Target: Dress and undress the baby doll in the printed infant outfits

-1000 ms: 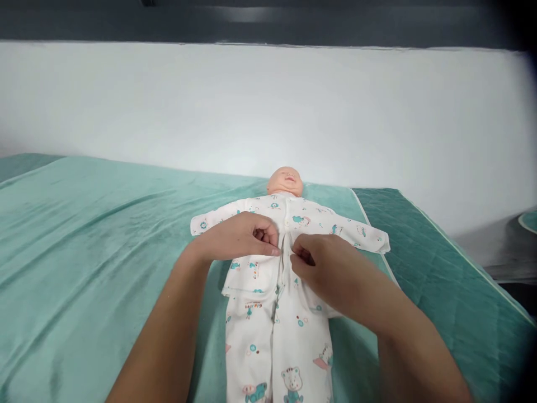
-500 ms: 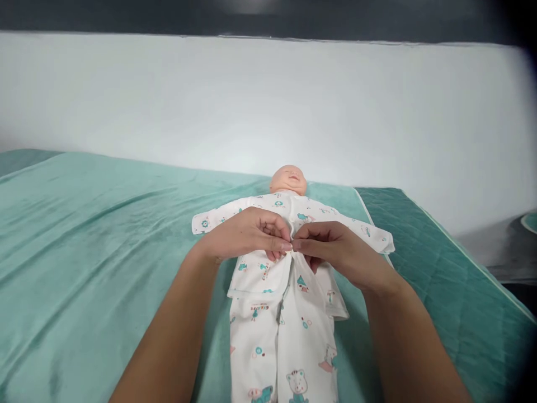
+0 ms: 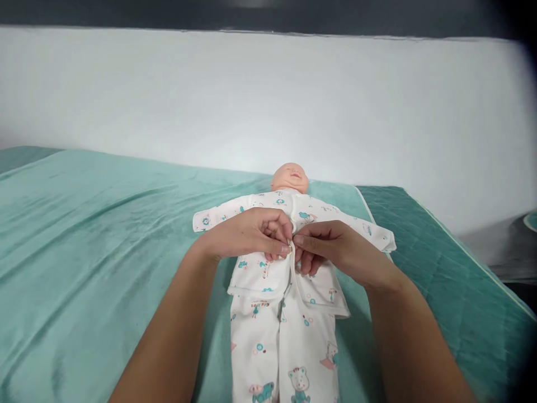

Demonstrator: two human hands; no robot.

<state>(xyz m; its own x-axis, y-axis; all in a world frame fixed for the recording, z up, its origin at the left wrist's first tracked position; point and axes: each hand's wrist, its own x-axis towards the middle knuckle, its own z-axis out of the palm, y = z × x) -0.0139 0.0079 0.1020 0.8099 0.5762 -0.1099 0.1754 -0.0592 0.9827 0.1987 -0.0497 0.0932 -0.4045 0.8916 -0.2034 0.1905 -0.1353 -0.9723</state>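
A baby doll [image 3: 290, 177] lies on its back on a teal blanket [image 3: 92, 235], dressed in a white printed top [image 3: 268, 277] and matching trousers [image 3: 289, 352]. Both my hands meet over the doll's chest at the top's front opening. My left hand [image 3: 247, 234] pinches the left edge of the top with curled fingers. My right hand [image 3: 329, 246] pinches the right edge, fingertips touching those of the left hand. The top's lower front still gapes slightly below my hands.
A darker quilted teal mat [image 3: 436, 268] lies under the blanket on the right. A white wall [image 3: 268, 101] runs close behind the doll's head. A round teal object [image 3: 531, 219] peeks in at the right edge.
My right hand moved up and left from the doll's belly to meet my left hand at the chest opening. Both hands now pinch the top's edges together.
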